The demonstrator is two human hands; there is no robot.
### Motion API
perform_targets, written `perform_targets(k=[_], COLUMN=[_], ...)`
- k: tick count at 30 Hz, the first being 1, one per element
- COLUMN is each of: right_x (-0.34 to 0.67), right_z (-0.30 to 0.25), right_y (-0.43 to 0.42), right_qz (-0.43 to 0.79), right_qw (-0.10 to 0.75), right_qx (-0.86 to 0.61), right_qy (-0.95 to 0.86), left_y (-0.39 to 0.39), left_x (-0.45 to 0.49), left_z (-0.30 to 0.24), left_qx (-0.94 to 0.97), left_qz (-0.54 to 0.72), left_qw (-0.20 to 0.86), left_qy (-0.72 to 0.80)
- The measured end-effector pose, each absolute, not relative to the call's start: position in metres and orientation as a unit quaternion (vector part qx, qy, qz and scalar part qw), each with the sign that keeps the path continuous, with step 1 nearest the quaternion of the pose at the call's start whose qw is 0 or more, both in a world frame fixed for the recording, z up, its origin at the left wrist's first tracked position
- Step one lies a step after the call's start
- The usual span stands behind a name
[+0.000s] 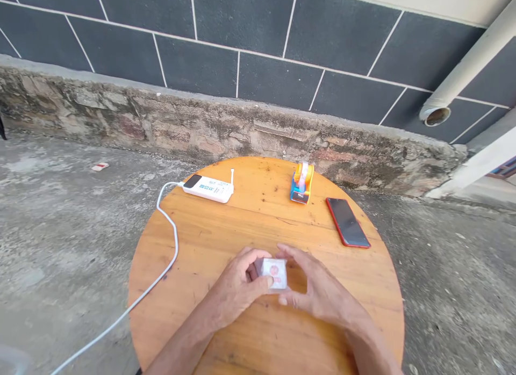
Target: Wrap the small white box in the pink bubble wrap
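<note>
A small white box (279, 268) with a pinkish print, seemingly in clear wrap, is at the near middle of the round table. My left hand (241, 278) grips it from the left, the thumb lying over its near side and the fingers behind. To the right of the box is my right hand (318, 283), its thumb and fingers spread apart around that side. A narrow gap shows between those fingertips and the box. What is printed on the box is too small to read.
The wooden table (258, 224) carries a white device (209, 188) with a long white cable (176, 240) running off the left edge. A tape dispenser (301, 184) stands at the back, and a red-edged phone (348, 223) lies at the right. Behind is a stone-based wall (201, 130).
</note>
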State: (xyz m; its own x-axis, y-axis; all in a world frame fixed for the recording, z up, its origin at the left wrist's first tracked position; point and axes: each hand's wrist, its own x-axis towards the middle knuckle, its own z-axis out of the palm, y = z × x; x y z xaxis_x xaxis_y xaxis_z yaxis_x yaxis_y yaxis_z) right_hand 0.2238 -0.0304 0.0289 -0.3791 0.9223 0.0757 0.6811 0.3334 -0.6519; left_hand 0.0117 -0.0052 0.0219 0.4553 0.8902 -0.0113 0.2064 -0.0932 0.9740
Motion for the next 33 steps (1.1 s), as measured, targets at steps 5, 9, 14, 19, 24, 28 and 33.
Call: perform_targets(k=[5, 9, 14, 19, 24, 28, 33], right_x=[0.216, 0.218, 0.222, 0.219, 0.212, 0.211, 0.228], right_z=[0.031, 0.03, 0.03, 0.033, 0.031, 0.025, 0.029], right_y=[-0.031, -0.029, -0.029, -0.029, -0.028, -0.028, -0.026], right_qz=[0.203, 0.196, 0.207, 0.229, 0.234, 0.238, 0.273], right_qw=[0.213, 0.222, 0.232, 0.218, 0.229, 0.242, 0.196], right_qx=[-0.504, -0.505, -0.502, -0.476, -0.467, -0.467, -0.498], right_qy=[-0.812, -0.811, -0.807, -0.821, -0.821, -0.816, -0.799], left_y=[-0.006, -0.006, -0.006, -0.008, -0.011, -0.011, -0.007], left_x=[0.013, 0.013, 0.006, -0.002, 0.002, 0.005, -0.003], left_z=[0.022, 0.021, 0.024, 0.031, 0.034, 0.03, 0.025], left_qx=[0.669, 0.663, 0.691, 0.744, 0.769, 0.771, 0.753], left_qz=[0.321, 0.326, 0.294, 0.252, 0.263, 0.271, 0.255], left_qw=[0.527, 0.521, 0.501, 0.455, 0.419, 0.408, 0.444], left_qy=[0.415, 0.427, 0.43, 0.419, 0.404, 0.407, 0.413])
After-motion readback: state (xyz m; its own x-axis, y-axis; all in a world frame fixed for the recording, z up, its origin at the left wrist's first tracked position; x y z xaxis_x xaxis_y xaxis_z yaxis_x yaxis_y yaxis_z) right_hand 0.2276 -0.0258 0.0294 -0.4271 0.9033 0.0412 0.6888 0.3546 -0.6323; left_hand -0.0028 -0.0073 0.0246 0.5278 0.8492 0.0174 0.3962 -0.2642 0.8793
